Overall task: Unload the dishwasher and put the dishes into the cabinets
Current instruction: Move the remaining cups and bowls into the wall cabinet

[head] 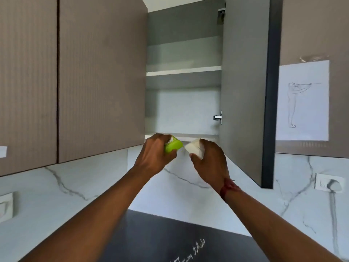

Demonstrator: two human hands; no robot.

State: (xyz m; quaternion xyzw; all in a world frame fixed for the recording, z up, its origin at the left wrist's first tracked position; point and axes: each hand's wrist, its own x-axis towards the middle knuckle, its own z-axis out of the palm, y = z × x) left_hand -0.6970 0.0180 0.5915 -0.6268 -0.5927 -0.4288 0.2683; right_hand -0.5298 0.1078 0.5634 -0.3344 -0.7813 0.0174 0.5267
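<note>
My left hand (154,156) grips a small green cup (174,145), tilted with its base toward the right. A small white cup (195,149) is held in my right hand (209,163), which wears a red thread at the wrist. Both hands are raised side by side just below the front edge of the bottom shelf (200,137) of the open wall cabinet (184,78). The two cups are close together but apart. The shelves I can see inside the cabinet hold nothing.
The cabinet door (245,87) stands open to the right of my right hand. Closed cabinet doors (85,76) lie to the left. A paper drawing (303,100) is taped on the right cabinet. A dark countertop (170,239) and marble backsplash with a wall socket (329,183) lie below.
</note>
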